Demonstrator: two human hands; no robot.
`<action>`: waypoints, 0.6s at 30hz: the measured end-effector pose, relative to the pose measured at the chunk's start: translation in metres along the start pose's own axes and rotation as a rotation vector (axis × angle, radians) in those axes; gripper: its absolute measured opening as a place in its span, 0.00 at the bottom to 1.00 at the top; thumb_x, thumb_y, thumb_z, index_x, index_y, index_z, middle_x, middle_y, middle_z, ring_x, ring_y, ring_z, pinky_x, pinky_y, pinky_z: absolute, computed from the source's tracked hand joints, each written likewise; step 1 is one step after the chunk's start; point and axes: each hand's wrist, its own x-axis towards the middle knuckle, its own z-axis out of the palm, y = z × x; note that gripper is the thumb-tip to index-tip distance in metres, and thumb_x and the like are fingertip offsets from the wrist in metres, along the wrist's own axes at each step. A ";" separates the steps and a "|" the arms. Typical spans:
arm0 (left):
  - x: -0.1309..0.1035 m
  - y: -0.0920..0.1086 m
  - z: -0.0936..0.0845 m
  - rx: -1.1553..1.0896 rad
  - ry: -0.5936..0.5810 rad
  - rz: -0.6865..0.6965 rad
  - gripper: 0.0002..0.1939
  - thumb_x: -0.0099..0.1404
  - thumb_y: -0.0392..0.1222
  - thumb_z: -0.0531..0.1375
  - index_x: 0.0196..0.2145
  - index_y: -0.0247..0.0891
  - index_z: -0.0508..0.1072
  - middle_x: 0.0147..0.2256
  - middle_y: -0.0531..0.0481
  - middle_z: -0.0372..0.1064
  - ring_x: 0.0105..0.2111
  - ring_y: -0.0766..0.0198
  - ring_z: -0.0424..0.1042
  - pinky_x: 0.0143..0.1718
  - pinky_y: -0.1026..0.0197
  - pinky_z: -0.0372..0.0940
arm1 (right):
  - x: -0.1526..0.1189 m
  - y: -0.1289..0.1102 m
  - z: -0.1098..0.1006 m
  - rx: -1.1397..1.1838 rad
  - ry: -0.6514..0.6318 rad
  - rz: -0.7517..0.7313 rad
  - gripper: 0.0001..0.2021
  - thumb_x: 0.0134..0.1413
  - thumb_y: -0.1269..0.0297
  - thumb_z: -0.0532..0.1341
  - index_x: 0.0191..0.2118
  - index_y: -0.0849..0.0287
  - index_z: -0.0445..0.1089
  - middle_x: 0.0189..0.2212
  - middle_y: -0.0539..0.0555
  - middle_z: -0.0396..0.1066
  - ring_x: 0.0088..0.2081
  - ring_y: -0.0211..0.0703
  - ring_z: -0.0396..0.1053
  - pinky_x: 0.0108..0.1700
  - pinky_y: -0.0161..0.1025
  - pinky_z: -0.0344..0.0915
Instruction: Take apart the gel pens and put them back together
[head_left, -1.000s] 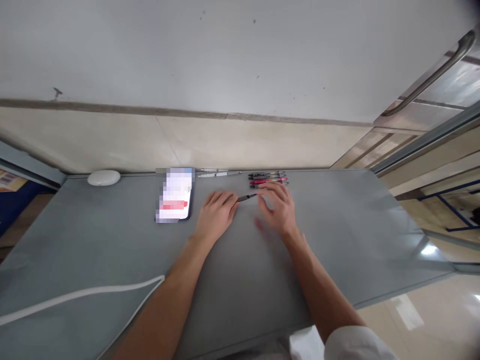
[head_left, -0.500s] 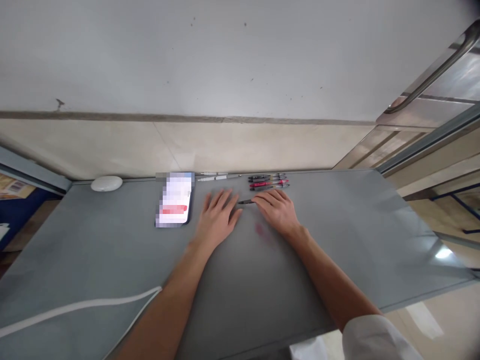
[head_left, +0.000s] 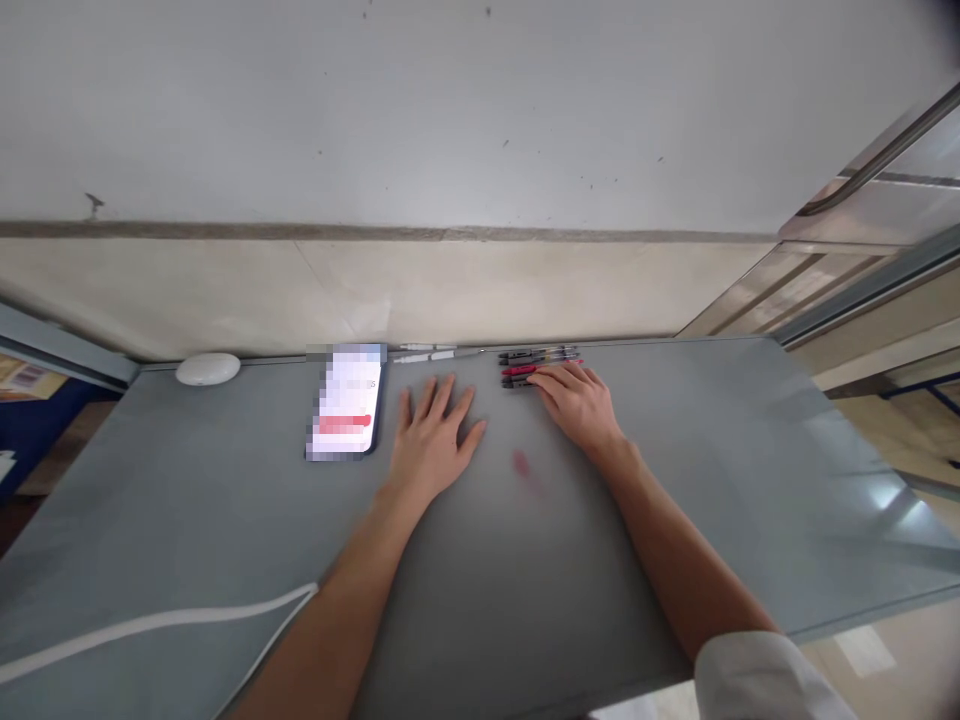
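My left hand lies flat on the grey table, fingers spread, holding nothing. To its right, my right hand has its fingers closed on a dark pen at the near side of a row of pens. Its fingers cover the pen's right part. Beyond that pen lie a red pen and other dark pens, side by side and pointing left to right. Two light slim pens rest near the wall, beyond my left hand.
A phone with a lit, partly blurred screen lies left of my left hand. Farther left is a white oval object. A white cable runs beside my left forearm. The wall borders the table's far edge. A faint red mark shows mid-table.
My right hand has moved right and slightly away from me, bringing the dark pen from between the hands to the row. My left hand's fingers are spread a little wider.
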 end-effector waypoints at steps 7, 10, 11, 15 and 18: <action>0.000 0.000 0.001 -0.012 0.009 -0.003 0.27 0.69 0.54 0.50 0.61 0.42 0.63 0.65 0.43 0.53 0.65 0.44 0.51 0.64 0.36 0.43 | 0.001 -0.001 0.001 0.022 -0.009 0.001 0.13 0.61 0.72 0.55 0.43 0.52 0.74 0.43 0.49 0.77 0.45 0.41 0.71 0.45 0.40 0.61; 0.001 0.000 0.001 0.001 0.005 0.002 0.27 0.70 0.54 0.49 0.62 0.42 0.63 0.64 0.42 0.54 0.64 0.44 0.51 0.64 0.35 0.43 | 0.000 -0.001 0.001 0.025 -0.017 -0.003 0.13 0.60 0.73 0.55 0.41 0.52 0.75 0.43 0.49 0.77 0.45 0.42 0.71 0.45 0.40 0.61; 0.001 0.000 0.000 0.001 0.006 0.004 0.27 0.70 0.54 0.49 0.62 0.42 0.63 0.64 0.42 0.54 0.64 0.44 0.51 0.64 0.35 0.43 | 0.000 -0.001 0.001 0.026 -0.018 -0.002 0.12 0.60 0.73 0.55 0.41 0.52 0.75 0.43 0.49 0.77 0.45 0.42 0.71 0.45 0.41 0.61; 0.000 0.000 0.000 -0.002 0.001 0.006 0.27 0.69 0.54 0.49 0.62 0.42 0.63 0.64 0.43 0.54 0.65 0.44 0.51 0.64 0.35 0.43 | -0.001 0.000 0.001 0.037 -0.034 -0.006 0.13 0.60 0.74 0.55 0.43 0.52 0.74 0.44 0.49 0.76 0.46 0.43 0.71 0.47 0.41 0.61; 0.000 0.000 -0.001 0.004 -0.007 0.000 0.27 0.70 0.54 0.49 0.62 0.42 0.62 0.64 0.43 0.54 0.65 0.45 0.50 0.64 0.36 0.43 | -0.001 -0.001 -0.001 0.043 -0.045 0.000 0.14 0.60 0.74 0.55 0.44 0.52 0.74 0.45 0.50 0.76 0.46 0.43 0.70 0.47 0.41 0.62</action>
